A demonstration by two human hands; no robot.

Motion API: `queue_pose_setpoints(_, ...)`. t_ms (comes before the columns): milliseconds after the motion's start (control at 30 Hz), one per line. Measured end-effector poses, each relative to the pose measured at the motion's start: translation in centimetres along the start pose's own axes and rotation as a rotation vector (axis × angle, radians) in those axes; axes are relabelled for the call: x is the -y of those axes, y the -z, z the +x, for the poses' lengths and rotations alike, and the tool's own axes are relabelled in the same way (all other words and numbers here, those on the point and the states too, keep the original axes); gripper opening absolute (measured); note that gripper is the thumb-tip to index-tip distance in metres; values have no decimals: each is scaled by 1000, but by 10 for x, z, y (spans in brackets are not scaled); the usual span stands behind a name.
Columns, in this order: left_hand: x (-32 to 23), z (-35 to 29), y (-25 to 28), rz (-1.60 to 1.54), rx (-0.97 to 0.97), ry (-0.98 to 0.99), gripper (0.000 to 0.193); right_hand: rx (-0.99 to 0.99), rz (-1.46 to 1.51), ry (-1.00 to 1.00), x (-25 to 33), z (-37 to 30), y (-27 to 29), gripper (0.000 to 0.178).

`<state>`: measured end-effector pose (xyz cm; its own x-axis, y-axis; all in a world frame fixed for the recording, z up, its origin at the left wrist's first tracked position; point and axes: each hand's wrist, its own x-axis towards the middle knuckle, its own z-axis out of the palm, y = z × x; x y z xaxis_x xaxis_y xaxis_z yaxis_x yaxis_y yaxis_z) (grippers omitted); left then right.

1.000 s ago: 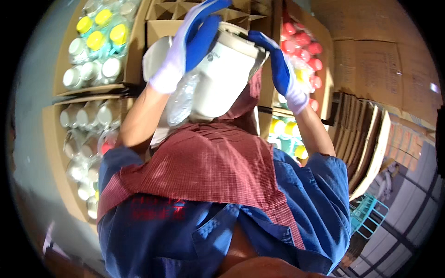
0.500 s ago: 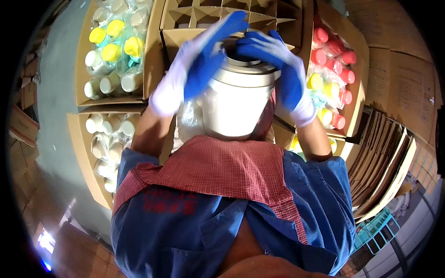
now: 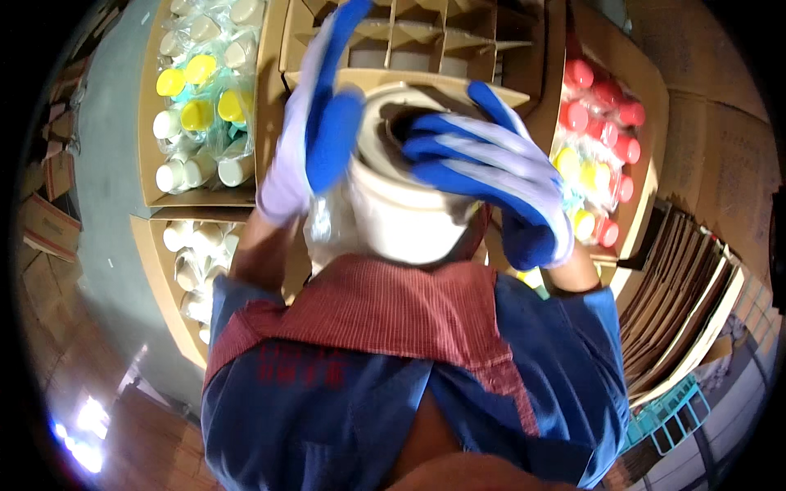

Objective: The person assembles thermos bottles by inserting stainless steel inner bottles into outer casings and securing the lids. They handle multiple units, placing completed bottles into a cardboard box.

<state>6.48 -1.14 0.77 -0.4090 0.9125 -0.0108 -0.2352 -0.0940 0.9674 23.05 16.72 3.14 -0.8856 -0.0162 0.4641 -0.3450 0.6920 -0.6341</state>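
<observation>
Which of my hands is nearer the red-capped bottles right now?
Right. The right hand reaches over the mouth of the white bucket, left of the red-capped bottles; the left hand is at the bucket's left side, farther off.

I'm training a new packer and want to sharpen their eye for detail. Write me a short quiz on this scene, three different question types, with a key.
1. Which gloved hand is over the open top of the white container?
2. True or false: the red-capped bottles are to the right of the white container.
3. Fill in the blank: the carton just beyond the white container has a grid of cardboard ______.

Key
1. The right hand; the left hand is at the container's left side.
2. True.
3. Dividers.
</observation>
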Motion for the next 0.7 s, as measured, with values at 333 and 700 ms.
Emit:
queue_pose_setpoints(333,23,0,-4,676,-109,-247,62,-37,106,-282,-38,8,-4,42)
queue_pose_setpoints(700,-17,41,14,657,148,-273,48,-166,68,-473,-60,31,-7,36)
